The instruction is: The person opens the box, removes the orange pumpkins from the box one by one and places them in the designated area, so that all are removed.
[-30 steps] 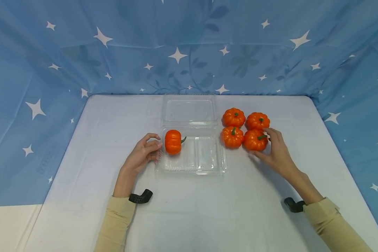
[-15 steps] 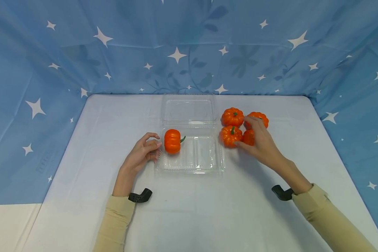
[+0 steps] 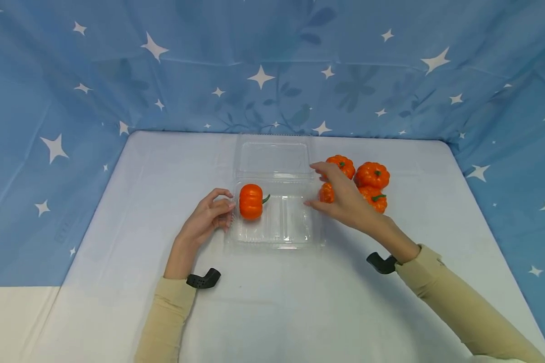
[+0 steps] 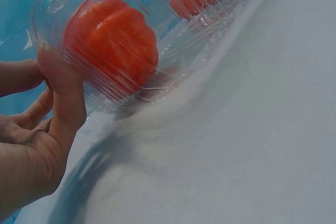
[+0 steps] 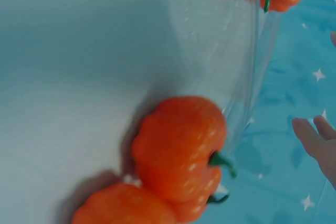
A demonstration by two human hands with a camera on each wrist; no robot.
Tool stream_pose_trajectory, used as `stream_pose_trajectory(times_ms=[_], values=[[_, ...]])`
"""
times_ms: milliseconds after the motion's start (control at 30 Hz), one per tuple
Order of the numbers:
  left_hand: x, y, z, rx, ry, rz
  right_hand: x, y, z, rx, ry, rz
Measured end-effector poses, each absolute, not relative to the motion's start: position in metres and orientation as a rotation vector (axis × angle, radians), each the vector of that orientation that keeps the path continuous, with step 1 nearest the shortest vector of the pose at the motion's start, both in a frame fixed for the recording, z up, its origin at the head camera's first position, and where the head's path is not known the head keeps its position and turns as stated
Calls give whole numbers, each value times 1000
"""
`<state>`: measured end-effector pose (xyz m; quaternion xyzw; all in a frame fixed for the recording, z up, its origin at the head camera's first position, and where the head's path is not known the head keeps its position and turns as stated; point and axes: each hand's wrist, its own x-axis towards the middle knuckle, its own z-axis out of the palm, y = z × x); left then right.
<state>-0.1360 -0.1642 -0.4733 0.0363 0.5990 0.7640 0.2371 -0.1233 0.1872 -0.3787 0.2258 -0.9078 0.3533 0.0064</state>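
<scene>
In the head view, a clear plastic clamshell container (image 3: 295,242) lies with its lid (image 3: 274,156) folded back. A small orange pumpkin (image 3: 251,201) lies on its side at the container's left, its green stem to the right. My left hand (image 3: 206,217) pinches the container's left rim; the left wrist view shows its thumb (image 4: 60,85) against the clear wall. My right hand (image 3: 342,201) hovers near the container's right edge, thumb and fingers apart with nothing between them. It partly hides the near-left pumpkin (image 3: 326,192) of the group outside.
Several pumpkins cluster right of the container, among them the far-left pumpkin (image 3: 342,165), far-right pumpkin (image 3: 372,175) and near-right pumpkin (image 3: 375,199). A white-covered table (image 3: 263,312) supports everything. Behind it hangs a blue star-patterned curtain (image 3: 200,50).
My right hand has moved left from the near-right pumpkin, across the group, to the container's right edge. The left hand stays at the container's left rim, and the pumpkins keep their places.
</scene>
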Motion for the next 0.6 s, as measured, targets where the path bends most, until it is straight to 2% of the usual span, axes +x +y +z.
stream_pose_trajectory(times_ms=[267, 600], values=[[-137, -166, -472, 87, 1651, 2089, -141, 155, -371, 757, -2970, 1309], [-138, -165, -472, 63, 1638, 2095, -161, 125, -381, 838, -3151, 1297]])
